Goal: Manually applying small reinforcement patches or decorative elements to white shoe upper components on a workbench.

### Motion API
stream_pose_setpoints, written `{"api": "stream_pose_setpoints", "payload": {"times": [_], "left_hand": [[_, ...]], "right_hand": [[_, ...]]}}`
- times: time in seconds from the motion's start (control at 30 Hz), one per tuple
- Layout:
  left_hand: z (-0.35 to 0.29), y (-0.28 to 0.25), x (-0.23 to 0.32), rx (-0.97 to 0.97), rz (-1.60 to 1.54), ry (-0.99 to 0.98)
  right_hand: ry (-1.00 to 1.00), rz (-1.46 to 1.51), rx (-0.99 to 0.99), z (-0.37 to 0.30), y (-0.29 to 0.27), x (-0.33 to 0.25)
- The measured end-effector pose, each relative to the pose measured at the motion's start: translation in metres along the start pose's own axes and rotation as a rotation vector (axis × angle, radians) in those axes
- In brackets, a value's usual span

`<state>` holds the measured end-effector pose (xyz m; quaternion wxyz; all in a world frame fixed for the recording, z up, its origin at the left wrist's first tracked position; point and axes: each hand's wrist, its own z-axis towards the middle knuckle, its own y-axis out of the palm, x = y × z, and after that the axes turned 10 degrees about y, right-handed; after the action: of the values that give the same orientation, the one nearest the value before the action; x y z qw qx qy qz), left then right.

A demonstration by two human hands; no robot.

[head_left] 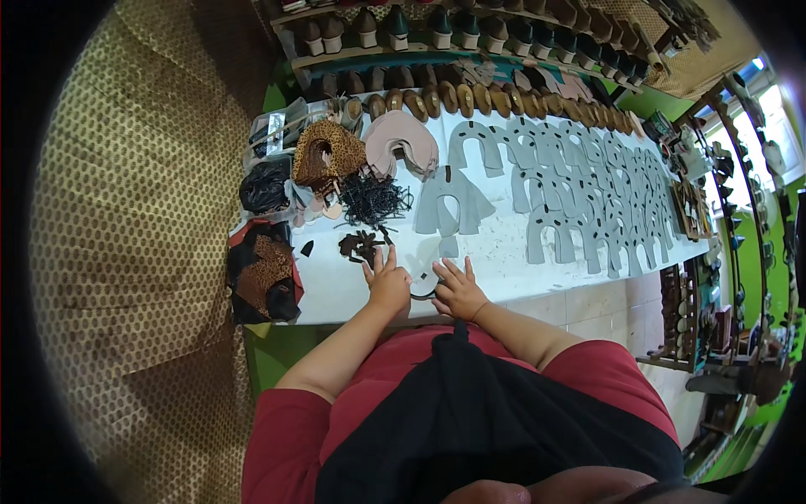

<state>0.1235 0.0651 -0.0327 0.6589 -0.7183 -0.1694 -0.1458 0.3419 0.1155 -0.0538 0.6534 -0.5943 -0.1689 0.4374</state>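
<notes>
My left hand (pixel 389 286) is at the table's near edge, some fingers stretched toward a small heap of dark brown pieces (pixel 359 246). My right hand (pixel 458 290) lies with fingers spread beside a pale, curved shoe-upper piece (pixel 427 252). That piece sits between both hands, with a small dark patch and a dark curved line near its lower end. Whether the left fingertips touch the brown pieces I cannot tell. Just beyond, grey U-shaped upper pieces (pixel 426 210) lie stacked or overlapping. Black thin strips (pixel 374 198) form a tangled pile behind the brown ones.
Rows of grey U-shaped pieces (pixel 550 239) cover the table's right side. Pink pieces (pixel 388 139), leopard-print pieces (pixel 312 172) and a black bag (pixel 264 186) stand at the left. Shoe lasts (pixel 449 97) line the back, below shelves of shoes. A patterned curtain (pixel 143 252) hangs left.
</notes>
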Motion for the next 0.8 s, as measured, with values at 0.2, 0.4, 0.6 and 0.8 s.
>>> {"api": "stream_pose_setpoints", "payload": {"times": [0.2, 0.4, 0.6, 0.8], "left_hand": [[0.004, 0.000, -0.002, -0.011, 0.025, -0.013], [0.007, -0.006, 0.001, -0.030, 0.039, -0.011], [0.000, 0.001, -0.012, 0.234, -0.027, 0.122], [-0.003, -0.039, 0.012, 0.019, 0.060, 0.277]], "right_hand": [[0.003, 0.018, 0.004, 0.000, 0.001, 0.001], [0.015, 0.036, -0.002, -0.002, 0.001, 0.002], [0.012, 0.026, -0.026, 0.000, -0.001, -0.001], [0.027, 0.008, -0.024, -0.004, -0.005, 0.000]]}}
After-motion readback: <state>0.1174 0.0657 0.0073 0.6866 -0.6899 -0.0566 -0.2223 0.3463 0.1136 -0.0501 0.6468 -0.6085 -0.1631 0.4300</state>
